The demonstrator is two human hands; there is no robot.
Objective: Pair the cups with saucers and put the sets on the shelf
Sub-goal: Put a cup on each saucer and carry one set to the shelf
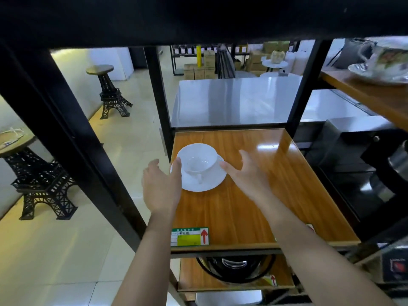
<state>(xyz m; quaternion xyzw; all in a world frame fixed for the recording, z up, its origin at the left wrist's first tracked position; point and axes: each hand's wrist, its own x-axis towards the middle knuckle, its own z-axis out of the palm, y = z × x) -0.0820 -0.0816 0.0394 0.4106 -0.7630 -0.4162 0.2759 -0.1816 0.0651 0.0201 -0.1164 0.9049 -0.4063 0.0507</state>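
Two cups (199,161) (388,55), two saucers (204,184) (373,74), two hands (162,184) (248,173), two tower-shaped stools (109,91) (42,182), perhaps one pot (234,269).

This looks like a shop or showroom with a stockroom feel. A black metal rack carries wooden shelves (242,206), and a printed stock label (190,236) with a red arrow is stuck at the front edge of one shelf. Beyond the rack, stacked cardboard boxes (199,70) stand on a pale tiled floor (132,133) beside more racking. Small round tables on Eiffel-tower bases (110,91) stand about like display furniture. A floral cup and saucer (384,62) sit on a neighbouring shelf, and a pot (236,269) on the shelf below.
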